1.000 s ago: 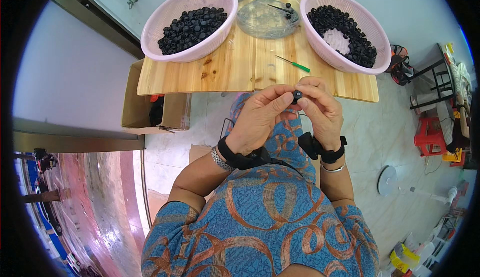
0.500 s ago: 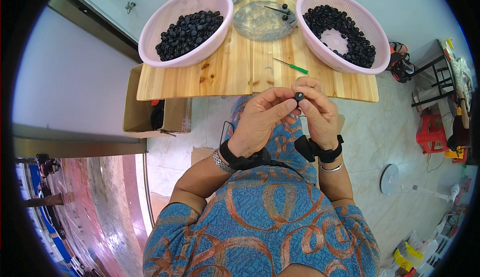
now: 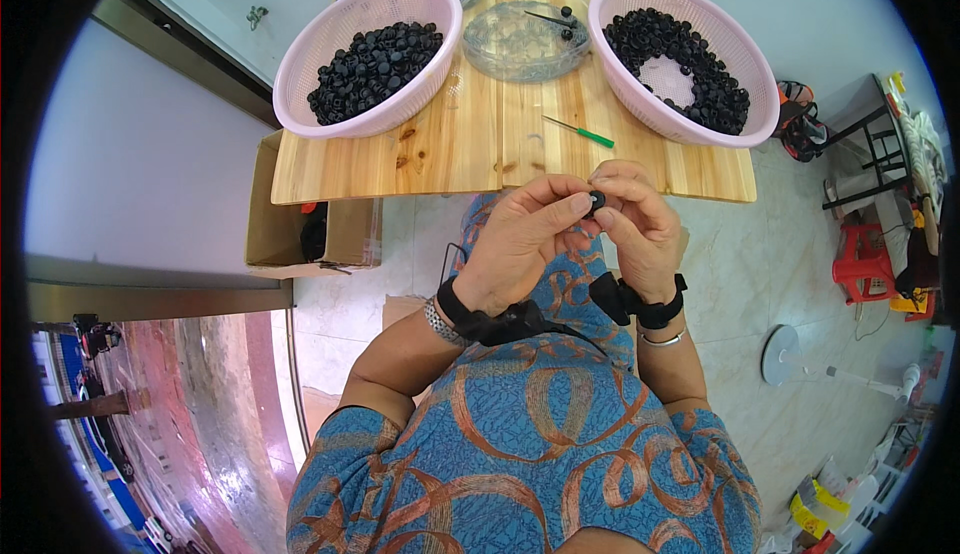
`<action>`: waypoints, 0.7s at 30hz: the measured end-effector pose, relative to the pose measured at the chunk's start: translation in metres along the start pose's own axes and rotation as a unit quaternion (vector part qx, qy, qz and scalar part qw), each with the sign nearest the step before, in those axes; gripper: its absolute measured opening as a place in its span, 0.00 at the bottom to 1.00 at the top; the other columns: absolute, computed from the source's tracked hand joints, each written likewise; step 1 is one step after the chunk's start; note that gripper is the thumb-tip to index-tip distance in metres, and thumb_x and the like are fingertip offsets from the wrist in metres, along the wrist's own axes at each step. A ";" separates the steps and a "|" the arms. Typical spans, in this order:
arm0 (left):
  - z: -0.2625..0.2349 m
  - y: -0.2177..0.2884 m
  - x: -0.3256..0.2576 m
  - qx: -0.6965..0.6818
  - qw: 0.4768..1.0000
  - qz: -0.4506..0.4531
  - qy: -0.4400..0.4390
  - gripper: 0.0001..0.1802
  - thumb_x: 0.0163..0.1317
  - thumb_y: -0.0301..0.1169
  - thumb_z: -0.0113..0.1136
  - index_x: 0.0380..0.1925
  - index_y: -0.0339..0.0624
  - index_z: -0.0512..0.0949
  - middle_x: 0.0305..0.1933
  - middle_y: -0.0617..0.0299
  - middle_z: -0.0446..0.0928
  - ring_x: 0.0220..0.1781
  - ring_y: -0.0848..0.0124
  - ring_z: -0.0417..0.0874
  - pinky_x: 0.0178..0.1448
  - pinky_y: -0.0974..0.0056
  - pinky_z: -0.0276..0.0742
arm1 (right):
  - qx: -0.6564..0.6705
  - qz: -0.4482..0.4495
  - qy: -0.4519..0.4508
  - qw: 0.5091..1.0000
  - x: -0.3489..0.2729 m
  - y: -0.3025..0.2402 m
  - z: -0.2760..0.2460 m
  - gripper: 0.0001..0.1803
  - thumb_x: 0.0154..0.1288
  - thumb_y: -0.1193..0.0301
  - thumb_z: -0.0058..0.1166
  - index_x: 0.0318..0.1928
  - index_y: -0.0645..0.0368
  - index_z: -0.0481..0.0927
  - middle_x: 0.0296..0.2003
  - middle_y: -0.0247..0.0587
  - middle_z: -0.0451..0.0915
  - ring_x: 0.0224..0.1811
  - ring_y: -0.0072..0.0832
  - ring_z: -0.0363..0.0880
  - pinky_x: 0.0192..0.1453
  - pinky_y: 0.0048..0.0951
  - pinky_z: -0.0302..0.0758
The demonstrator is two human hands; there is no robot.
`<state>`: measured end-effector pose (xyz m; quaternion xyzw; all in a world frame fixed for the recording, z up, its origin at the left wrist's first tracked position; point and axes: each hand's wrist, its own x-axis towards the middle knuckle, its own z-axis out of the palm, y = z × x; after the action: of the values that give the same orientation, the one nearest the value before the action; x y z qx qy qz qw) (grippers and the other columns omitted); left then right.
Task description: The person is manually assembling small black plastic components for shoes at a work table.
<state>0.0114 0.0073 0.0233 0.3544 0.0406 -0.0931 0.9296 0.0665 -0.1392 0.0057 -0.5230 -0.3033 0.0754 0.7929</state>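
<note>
**Both hands pinched on one small black part, just below the desk edge**

The left hand point(image 3: 520, 244) and the right hand point(image 3: 640, 229) meet in front of the person's chest, fingertips drawn together around a small black round part point(image 3: 597, 200). Each hand is closed on it from its own side: the left thumb and forefinger press in from the left, the right fingers curl over it from the right, so the piece sits clamped between the two and only a sliver of it shows. Held this close and this high, it appears to be kept where the eyes can check it, clear of the wooden desk point(image 3: 480, 144) whose near edge lies just beyond the knuckles.

On the desk the layout looks arranged for easy reach. A pink basket on the left point(image 3: 300, 64) is heaped with similar black parts, and a second pink basket on the right point(image 3: 760, 84) holds more, spread in a ring with bare bottom showing in the middle. Between them sits a clear round lid or dish point(image 3: 510, 49) with a few loose pieces on it. A green-handled screwdriver point(image 3: 580, 132) lies flat near the front edge, close to the right hand but untouched. An open cardboard box point(image 3: 275, 244) stands on the floor under the desk's left corner
</note>
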 end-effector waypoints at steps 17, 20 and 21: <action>-0.011 0.005 0.003 0.016 0.994 0.089 0.068 0.12 0.61 0.22 0.52 0.46 0.38 0.73 0.44 0.60 0.75 0.42 0.74 0.78 0.44 0.73 0.76 | 0.095 0.024 0.042 0.994 -0.002 0.006 -0.007 0.10 0.61 0.79 0.50 0.44 0.65 0.73 0.39 0.42 0.76 0.36 0.23 0.75 0.40 0.23 0.73; -0.012 0.008 0.001 0.026 0.993 0.098 0.060 0.13 0.62 0.22 0.50 0.48 0.39 0.72 0.48 0.57 0.75 0.45 0.74 0.78 0.46 0.73 0.77 | 0.052 0.043 0.056 0.996 -0.004 0.004 -0.008 0.10 0.61 0.79 0.51 0.43 0.65 0.73 0.40 0.42 0.76 0.35 0.22 0.75 0.38 0.20 0.73; -0.013 0.008 0.001 0.033 0.993 0.099 0.055 0.14 0.62 0.23 0.50 0.49 0.39 0.72 0.49 0.57 0.74 0.45 0.74 0.78 0.47 0.73 0.76 | 0.040 0.041 0.056 0.997 -0.004 0.003 -0.008 0.10 0.60 0.80 0.51 0.43 0.66 0.73 0.40 0.41 0.76 0.34 0.21 0.75 0.38 0.20 0.73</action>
<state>0.0136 0.0218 0.0193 0.3921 0.0531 0.0174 0.9182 0.0685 -0.1452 -0.0008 -0.5061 -0.2334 0.0908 0.8253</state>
